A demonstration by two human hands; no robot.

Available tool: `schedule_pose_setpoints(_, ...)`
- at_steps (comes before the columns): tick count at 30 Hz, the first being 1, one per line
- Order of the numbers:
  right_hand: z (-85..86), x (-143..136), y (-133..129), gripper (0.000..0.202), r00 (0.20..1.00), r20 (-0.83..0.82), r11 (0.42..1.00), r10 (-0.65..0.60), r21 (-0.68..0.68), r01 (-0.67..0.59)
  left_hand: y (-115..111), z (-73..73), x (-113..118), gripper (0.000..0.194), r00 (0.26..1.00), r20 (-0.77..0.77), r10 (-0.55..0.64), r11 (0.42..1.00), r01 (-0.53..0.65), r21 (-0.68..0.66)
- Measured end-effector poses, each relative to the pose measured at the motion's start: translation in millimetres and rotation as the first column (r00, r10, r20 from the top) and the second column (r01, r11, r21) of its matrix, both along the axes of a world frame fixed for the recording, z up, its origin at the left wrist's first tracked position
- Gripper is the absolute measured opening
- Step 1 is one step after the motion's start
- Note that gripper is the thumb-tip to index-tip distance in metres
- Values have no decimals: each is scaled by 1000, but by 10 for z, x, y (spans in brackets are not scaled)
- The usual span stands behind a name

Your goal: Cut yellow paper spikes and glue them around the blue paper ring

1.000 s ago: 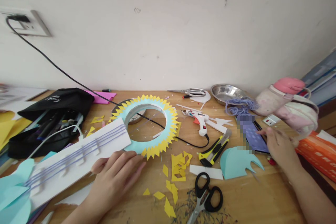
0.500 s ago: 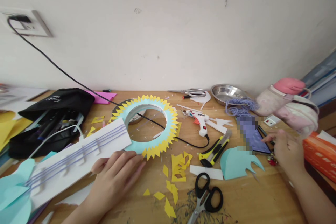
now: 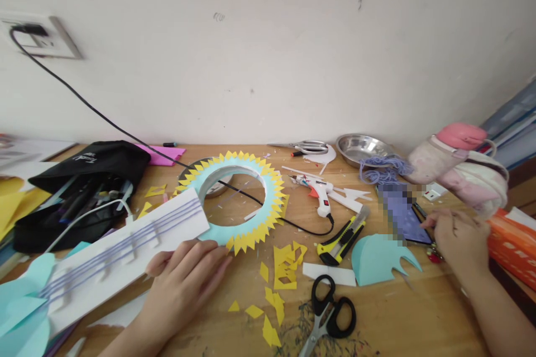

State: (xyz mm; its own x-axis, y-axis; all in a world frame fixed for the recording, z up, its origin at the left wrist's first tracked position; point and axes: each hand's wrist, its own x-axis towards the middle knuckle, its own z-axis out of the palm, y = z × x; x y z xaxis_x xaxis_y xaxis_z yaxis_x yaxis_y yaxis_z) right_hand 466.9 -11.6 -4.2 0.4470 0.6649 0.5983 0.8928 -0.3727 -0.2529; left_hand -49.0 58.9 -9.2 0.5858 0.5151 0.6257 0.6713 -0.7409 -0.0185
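Note:
My left hand [image 3: 186, 279] lies flat, fingers stretched out, by the neck end of a white foam board [image 3: 125, 248] strung with purple yarn. Its fingertips touch the lower edge of a light blue ring [image 3: 215, 232] fringed with yellow paper points. Light blue paper shapes [image 3: 25, 307] are fixed to the board's other end. At the right, my right hand [image 3: 463, 240] has loosely bent fingers, one fingertip at the edge of a phone [image 3: 402, 215] whose screen is partly blurred out. Nothing shows in that hand. A small red charm [image 3: 434, 256] lies beneath it.
Black-handled scissors [image 3: 326, 318], a yellow utility knife [image 3: 343, 237], a white glue gun [image 3: 321, 198] and yellow paper scraps [image 3: 287, 268] lie about the desk. Behind stand a metal bowl [image 3: 362, 148] and a pink-topped bottle [image 3: 444, 150]. A black pouch [image 3: 92, 162] sits left; a cord [image 3: 100, 114] crosses the ring.
My right hand has shifted slightly right, and its fingers have drawn back from over the phone to its edge. My left hand and the ring have stayed put.

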Motion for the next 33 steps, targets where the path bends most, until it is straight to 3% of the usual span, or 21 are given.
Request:
schedule_pose_setpoints(14,4,81,-127,46,987,69,988,143,-61,-139,9,-95,-34,13,1000,24,3,999,-2,-43)
schedule_pose_setpoints(33,-2,96,-136,47,980,120,987,159,-8,-159,6,-63,-21,12,1000,27,1,1000,0,-28)
